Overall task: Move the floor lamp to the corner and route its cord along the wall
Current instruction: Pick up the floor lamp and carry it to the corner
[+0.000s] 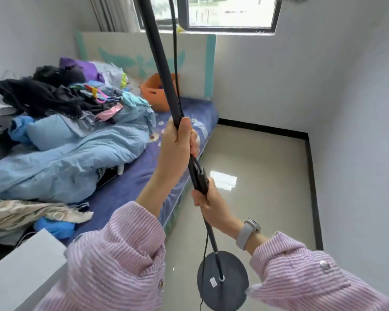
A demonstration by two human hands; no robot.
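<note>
The floor lamp has a long black pole [158,57] that runs from the top of the view down to a round black base [230,286] hanging just above the glossy floor. My left hand [177,147] is wrapped around the pole at mid height. My right hand [208,204] grips the pole lower down, just under a black switch box. A thin black cord [175,50] hangs beside the pole, passes through both grips and trails down past the base. The lamp's head is out of view above.
A bed [130,187] with a blue sheet, a light blue quilt, piled clothes and an orange basket [158,93] fills the left. Bare tiled floor [265,167] stretches to the far right corner, edged by a black skirting. A window sits above, and a white box is at lower left.
</note>
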